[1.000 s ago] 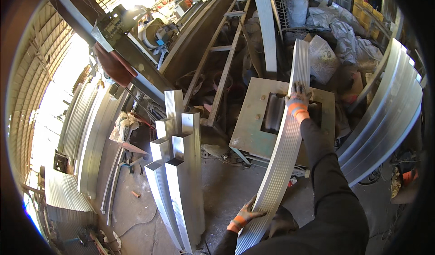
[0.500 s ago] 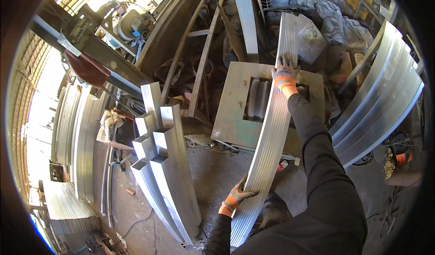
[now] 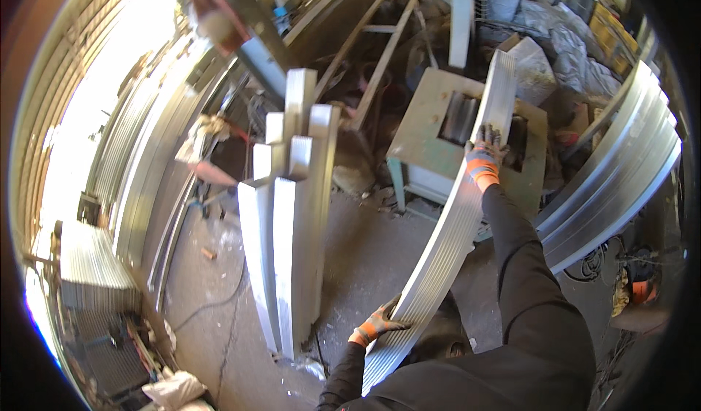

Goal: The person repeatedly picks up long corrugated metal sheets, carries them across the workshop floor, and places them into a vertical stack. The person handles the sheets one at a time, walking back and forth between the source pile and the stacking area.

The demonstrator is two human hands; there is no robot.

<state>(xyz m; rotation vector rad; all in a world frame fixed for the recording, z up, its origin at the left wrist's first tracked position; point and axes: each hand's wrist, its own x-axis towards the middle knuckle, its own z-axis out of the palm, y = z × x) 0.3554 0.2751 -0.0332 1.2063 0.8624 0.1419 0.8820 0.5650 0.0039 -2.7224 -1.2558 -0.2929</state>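
Observation:
A long, ribbed silver metal profile (image 3: 445,246) slants from the lower edge up across a metal stand. Near its lower end, my left hand (image 3: 380,325), in an orange and grey glove, grips the left edge, thumb over the ribbed face. My right hand (image 3: 483,161), gloved alike, lies farther up on the face with fingers spread. The metal stand (image 3: 431,130) beneath has a slotted plate top with dark rollers (image 3: 458,119) in the slot. The profile's lowest end is out of view.
Several box-section metal bars (image 3: 288,257) stand upright at left. Wide curved metal sheets (image 3: 613,170) lean at right. A ladder-like frame (image 3: 380,53) stands behind. Ribbed stacks (image 3: 98,265) lie far left, and a cable (image 3: 212,305) crosses the floor.
My view has swung left, so the stand and upright bars sit farther right in it. Both hands stay on the profile in much the same places.

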